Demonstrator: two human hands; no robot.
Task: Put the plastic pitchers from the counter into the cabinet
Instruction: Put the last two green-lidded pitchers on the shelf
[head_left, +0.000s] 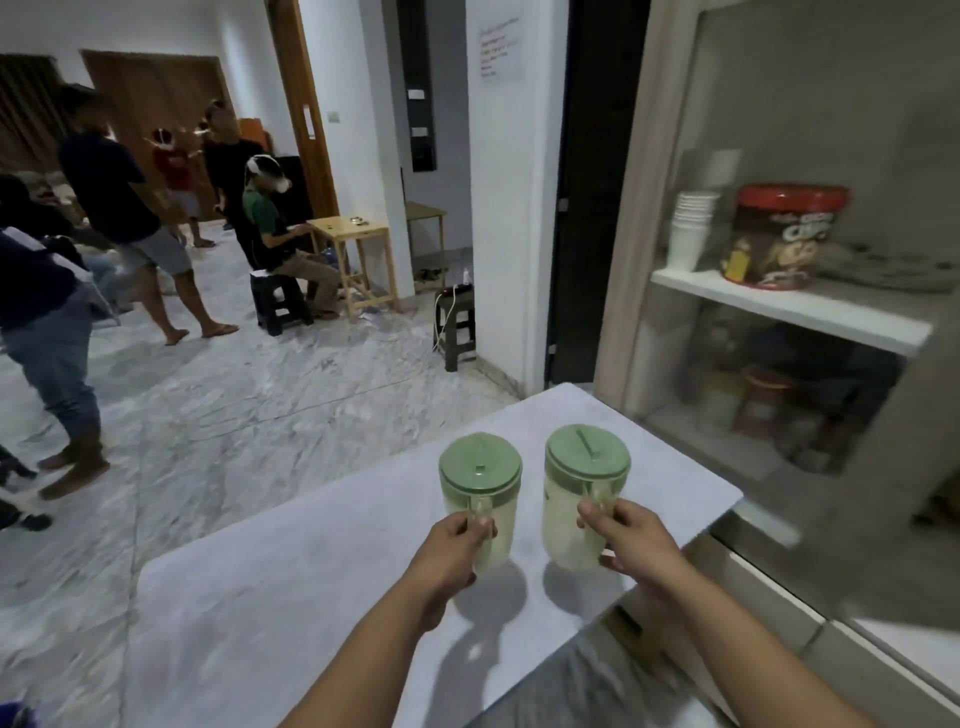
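Left hand (460, 540) clamped on left pitcher (480, 499) handle, right hand (626, 535) on right pitcher (584, 493) handle; both over the desk (311, 597), shadows suggest lifted; keep upright, clear desk's right edge; cabinet (789, 312) shelves crowded, lower one tight.

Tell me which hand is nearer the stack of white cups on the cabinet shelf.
Right. The right hand grips its pitcher below the cups; the left hand is farther left.

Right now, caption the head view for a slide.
Both hands, left and right, grip green-lidded pitchers over the counter beside the cabinet.
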